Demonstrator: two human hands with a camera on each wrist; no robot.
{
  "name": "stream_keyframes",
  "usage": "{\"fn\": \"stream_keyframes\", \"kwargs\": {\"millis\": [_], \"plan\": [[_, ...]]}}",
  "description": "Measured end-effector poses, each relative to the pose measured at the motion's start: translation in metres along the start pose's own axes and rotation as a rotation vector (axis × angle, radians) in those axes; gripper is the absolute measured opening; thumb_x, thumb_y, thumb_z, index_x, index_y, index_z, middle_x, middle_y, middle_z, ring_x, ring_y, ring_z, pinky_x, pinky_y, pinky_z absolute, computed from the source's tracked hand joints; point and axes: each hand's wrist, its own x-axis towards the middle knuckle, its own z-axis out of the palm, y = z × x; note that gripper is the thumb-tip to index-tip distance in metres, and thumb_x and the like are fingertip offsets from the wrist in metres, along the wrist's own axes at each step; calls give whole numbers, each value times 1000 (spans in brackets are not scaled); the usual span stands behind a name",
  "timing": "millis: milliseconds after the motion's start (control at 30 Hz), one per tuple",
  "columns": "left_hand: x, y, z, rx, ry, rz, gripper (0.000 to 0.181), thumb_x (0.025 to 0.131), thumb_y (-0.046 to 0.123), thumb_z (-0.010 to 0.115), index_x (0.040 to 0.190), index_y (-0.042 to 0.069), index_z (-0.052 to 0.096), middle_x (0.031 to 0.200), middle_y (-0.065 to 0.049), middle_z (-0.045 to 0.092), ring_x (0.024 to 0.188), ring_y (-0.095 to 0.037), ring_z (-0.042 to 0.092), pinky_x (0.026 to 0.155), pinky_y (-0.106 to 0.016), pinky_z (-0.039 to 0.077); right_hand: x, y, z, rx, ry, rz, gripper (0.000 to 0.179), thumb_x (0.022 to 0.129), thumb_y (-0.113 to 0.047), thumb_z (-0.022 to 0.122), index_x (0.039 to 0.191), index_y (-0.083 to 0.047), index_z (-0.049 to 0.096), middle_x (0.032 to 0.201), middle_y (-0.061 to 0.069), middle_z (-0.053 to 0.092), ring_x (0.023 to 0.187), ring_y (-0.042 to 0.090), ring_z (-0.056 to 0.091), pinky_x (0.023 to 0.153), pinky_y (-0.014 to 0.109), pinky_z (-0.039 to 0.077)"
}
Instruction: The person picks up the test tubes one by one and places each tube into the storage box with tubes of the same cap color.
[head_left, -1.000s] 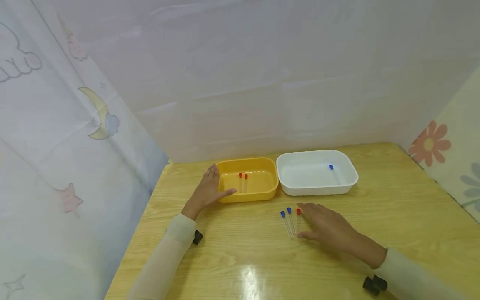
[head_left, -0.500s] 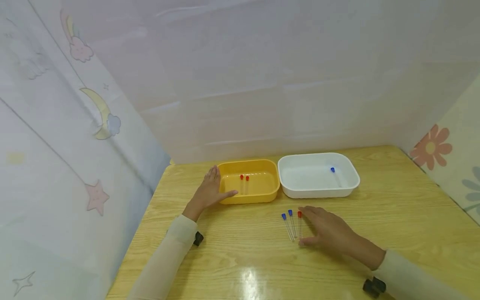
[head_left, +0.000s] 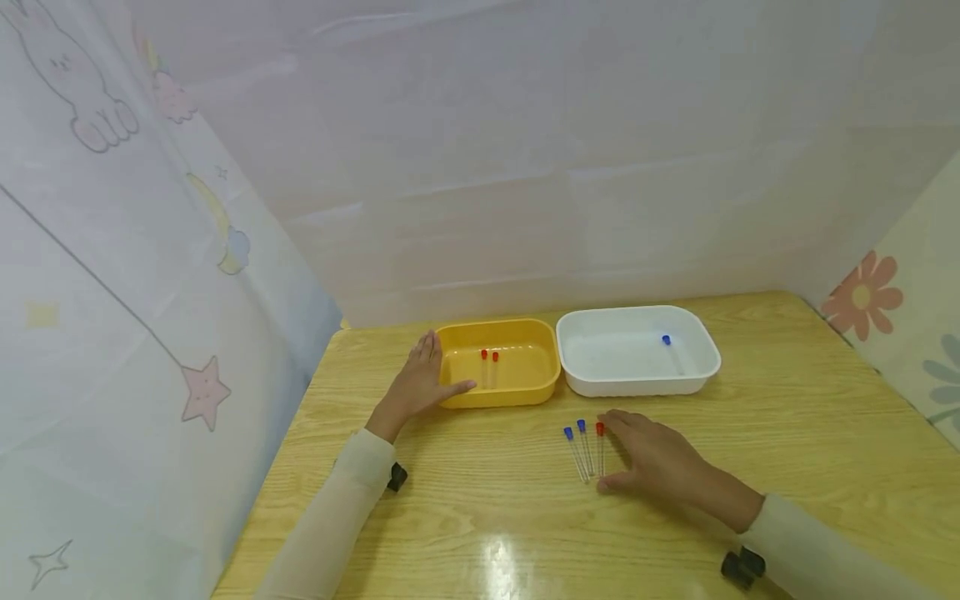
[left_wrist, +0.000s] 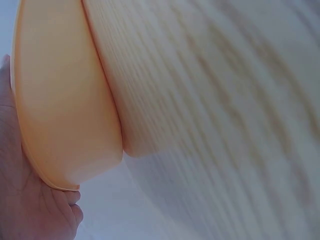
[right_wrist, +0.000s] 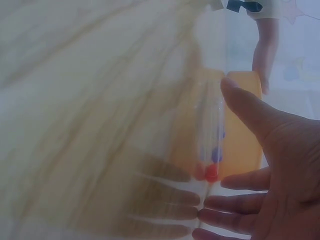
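My left hand (head_left: 415, 383) rests at the left end of a yellow tray (head_left: 498, 398), fingers straight along the rim and thumb over the front edge. Two red-capped clear test tubes (head_left: 484, 355) lie inside that tray. On the table, my right hand (head_left: 660, 458) is spread beside a red-capped test tube (head_left: 600, 430), index fingertip near the cap and thumb near the lower end. Just left of it lie two blue-capped test tubes (head_left: 569, 434). In the right wrist view, the red cap (right_wrist: 211, 172) shows between thumb and fingers.
A white tray (head_left: 637, 387) stands against the yellow one's right end, holding a blue-capped test tube (head_left: 666, 340). Behind both trays rises a pale cloth backdrop (head_left: 480, 208). Printed cloth hangs at left and right of the wooden table (head_left: 450, 517).
The head view has shifted slightly. Both hands keep nearly the same place and pose, the right one beside the red-capped test tube and the left on the yellow tray.
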Motion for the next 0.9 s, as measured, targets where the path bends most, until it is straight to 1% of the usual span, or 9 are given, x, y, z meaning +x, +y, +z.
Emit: {"fn": "stream_keyframes", "kwargs": {"millis": [167, 233, 400, 600, 700, 900], "plan": [[-1, 1, 0, -13, -36, -13, 127, 84, 89, 41, 160, -5, 2, 168, -17, -9, 156, -34, -2, 125, -44, 4, 0, 1, 3, -4, 9, -8, 106, 71, -66, 81, 143, 6, 51, 145, 27, 52, 129, 47, 52, 99, 61, 48], [-1, 1, 0, -12, -40, -13, 126, 84, 89, 40, 160, -5, 1, 168, -16, -10, 156, -33, -3, 125, -44, 4, 0, 0, 4, -6, 13, -12, 105, 71, -66, 81, 142, 6, 52, 144, 27, 52, 128, 47, 53, 98, 61, 48], [-1, 0, 0, -3, -37, -7, 126, 85, 88, 41, 160, -5, 1, 168, -17, -10, 156, -33, -3, 125, -44, 3, 0, 1, 6, -25, 25, -19, 101, 72, -64, 82, 140, 6, 55, 143, 26, 53, 127, 46, 54, 96, 61, 50], [-1, 0, 0, 2, -41, -9, 125, 86, 87, 41, 160, -5, 1, 168, -17, -11, 156, -32, -5, 125, -44, 2, 1, 1, 7, -30, 23, -8, 102, 72, -65, 81, 141, 6, 54, 144, 26, 52, 128, 46, 53, 96, 61, 49], [0, 0, -1, 4, -38, -6, 124, 86, 86, 42, 160, -5, 1, 168, -17, -10, 156, -33, -4, 125, -44, 2, 2, 1, 7, -34, 18, -1, 102, 73, -65, 81, 142, 5, 53, 145, 26, 52, 129, 46, 53, 97, 61, 49], [0, 0, -1, 10, -31, -2, 124, 86, 87, 41, 160, -5, 1, 168, -18, -8, 156, -35, -1, 125, -45, 3, 3, 0, 6, -35, 16, 4, 99, 74, -61, 83, 141, 6, 53, 145, 27, 51, 130, 46, 52, 98, 61, 48]]}}
